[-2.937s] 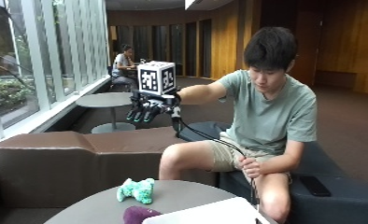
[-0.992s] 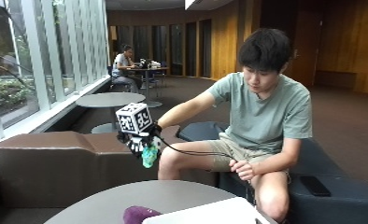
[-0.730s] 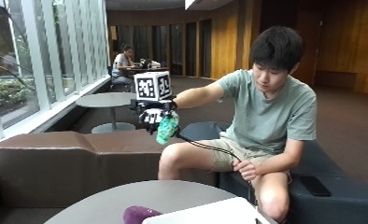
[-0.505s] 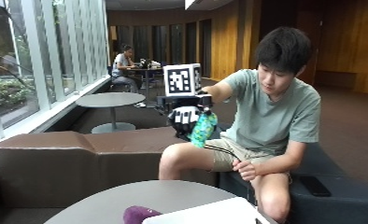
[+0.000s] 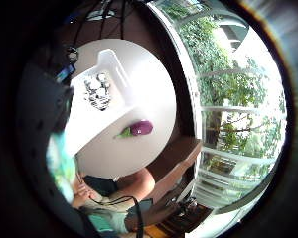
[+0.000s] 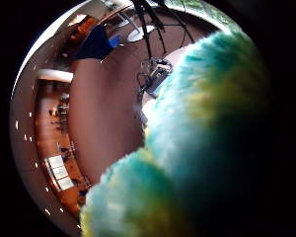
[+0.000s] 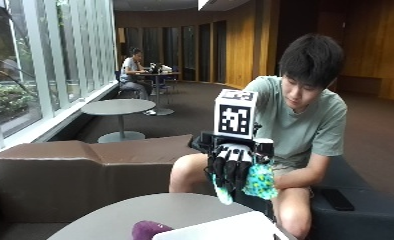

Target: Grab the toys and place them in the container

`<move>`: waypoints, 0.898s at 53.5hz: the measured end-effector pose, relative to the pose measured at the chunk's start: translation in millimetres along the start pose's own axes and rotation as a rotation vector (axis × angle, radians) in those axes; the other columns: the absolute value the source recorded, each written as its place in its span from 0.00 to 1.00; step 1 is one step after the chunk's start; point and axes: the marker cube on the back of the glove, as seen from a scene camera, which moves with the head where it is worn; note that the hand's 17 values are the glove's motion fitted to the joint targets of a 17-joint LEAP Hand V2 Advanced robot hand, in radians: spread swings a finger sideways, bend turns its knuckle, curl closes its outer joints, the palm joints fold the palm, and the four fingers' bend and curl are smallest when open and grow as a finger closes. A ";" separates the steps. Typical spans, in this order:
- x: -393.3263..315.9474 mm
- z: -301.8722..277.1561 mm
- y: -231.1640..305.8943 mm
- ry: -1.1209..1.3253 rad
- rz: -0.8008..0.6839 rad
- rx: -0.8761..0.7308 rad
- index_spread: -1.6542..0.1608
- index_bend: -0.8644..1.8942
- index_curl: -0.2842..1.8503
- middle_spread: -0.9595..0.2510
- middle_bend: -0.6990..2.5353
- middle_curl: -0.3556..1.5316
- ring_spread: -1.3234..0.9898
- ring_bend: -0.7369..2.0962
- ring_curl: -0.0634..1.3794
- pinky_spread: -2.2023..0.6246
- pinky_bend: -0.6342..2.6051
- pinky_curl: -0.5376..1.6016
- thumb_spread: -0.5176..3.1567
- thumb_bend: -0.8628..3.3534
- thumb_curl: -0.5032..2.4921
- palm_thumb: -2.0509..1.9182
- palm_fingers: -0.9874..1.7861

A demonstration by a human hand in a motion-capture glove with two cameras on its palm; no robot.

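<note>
My gloved right hand (image 7: pixel 235 165) grips a fluffy teal and yellow plush toy (image 7: pixel 258 181) and holds it in the air above the round table (image 7: pixel 117 220), near the white container (image 7: pixel 217 230). The plush (image 6: pixel 197 148) fills most of the thumb side palm view. A purple eggplant toy (image 7: pixel 148 229) lies on the table beside the container's edge. From above, in the little finger side view, the eggplant (image 5: pixel 140 129) lies next to the white container (image 5: pixel 107 74), which holds a small dark and white object (image 5: pixel 98 91).
A brown cushioned bench (image 7: pixel 77 170) runs behind the table. Tall windows (image 7: pixel 24 65) line the left wall. Another round table (image 7: pixel 118 107) stands further back. A black phone (image 7: pixel 335 199) lies on the seat beside the person.
The hand came down to the table, took the teal plush, lifted it, and carried it right toward the container. The plush no longer lies on the table.
</note>
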 end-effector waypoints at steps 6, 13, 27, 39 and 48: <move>0.4 12.8 5.7 -0.124 -0.001 -0.114 0.77 0.47 0.59 0.60 0.53 0.62 0.44 0.69 0.50 0.65 0.54 0.63 0.40 0.18 0.42 0.58 0.28; 17.4 4.2 14.8 -0.138 0.013 -0.142 0.78 0.36 0.50 0.68 0.37 0.52 0.50 0.54 0.40 0.72 0.56 0.59 0.42 0.19 0.37 0.53 0.18; 82.9 -28.6 54.2 -0.178 -0.035 -0.071 0.78 0.35 0.39 0.72 0.28 0.45 0.55 0.43 0.30 0.78 0.46 0.51 0.44 0.20 0.33 0.51 0.26; 154.5 -17.3 99.7 -0.132 0.002 -0.070 0.78 0.33 0.32 0.70 0.26 0.42 0.55 0.40 0.28 0.78 0.43 0.47 0.45 0.20 0.31 0.52 0.28; 208.1 17.0 119.7 -0.100 0.073 -0.135 0.78 0.33 0.27 0.72 0.25 0.38 0.55 0.38 0.27 0.78 0.44 0.46 0.46 0.20 0.30 0.53 0.25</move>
